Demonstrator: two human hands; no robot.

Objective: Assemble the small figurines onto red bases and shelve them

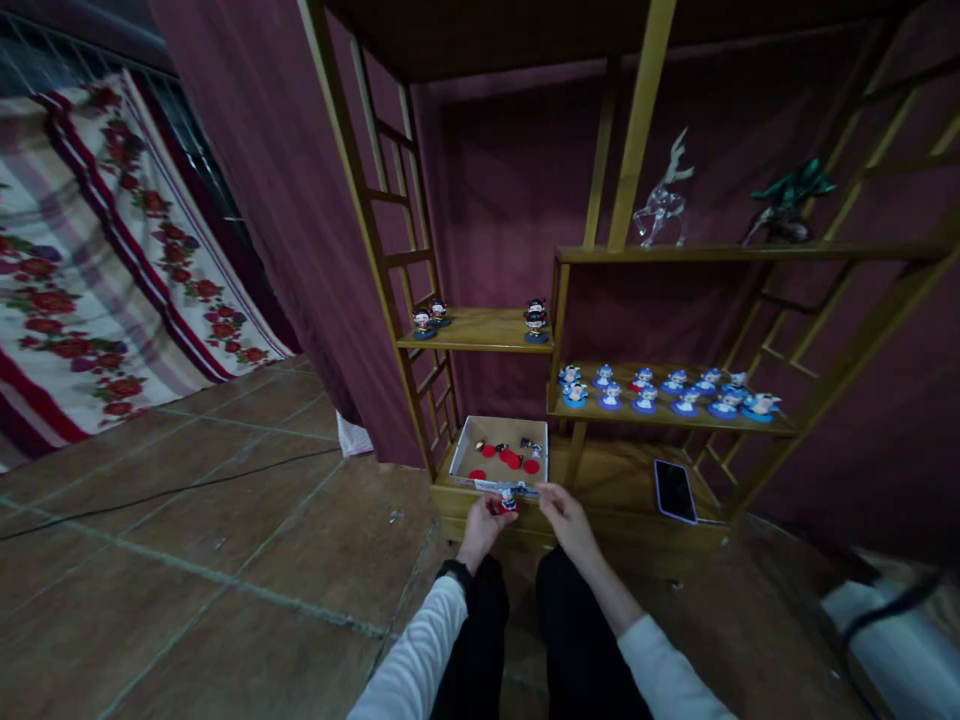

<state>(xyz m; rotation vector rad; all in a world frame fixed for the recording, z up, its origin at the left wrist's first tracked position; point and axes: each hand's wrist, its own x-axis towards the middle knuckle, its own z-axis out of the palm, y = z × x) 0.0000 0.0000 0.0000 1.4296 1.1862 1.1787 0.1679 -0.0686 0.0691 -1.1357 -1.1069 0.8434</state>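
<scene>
My left hand (pixel 482 525) holds a small figurine on a red base (pixel 508 500) just in front of a shallow cardboard box (pixel 466 440). My right hand (pixel 564 512) is beside it, fingers pinched near the figurine and the box's front rim; whether it touches the figurine I cannot tell. Inside the box lie several red round bases (pixel 510 459) and a few small dark parts (pixel 531 444). The box sits on the lowest board of a wooden shelf unit (pixel 634 500).
Several blue-based figurines (pixel 664 390) line the middle right shelf. Three dark-haired figurines (pixel 535 322) stand on the left shelf. A glass deer (pixel 664 205) and a green figure (pixel 791 200) sit higher up. A phone (pixel 675 490) lies on the bottom board. A cable (pixel 150 495) crosses the tiled floor.
</scene>
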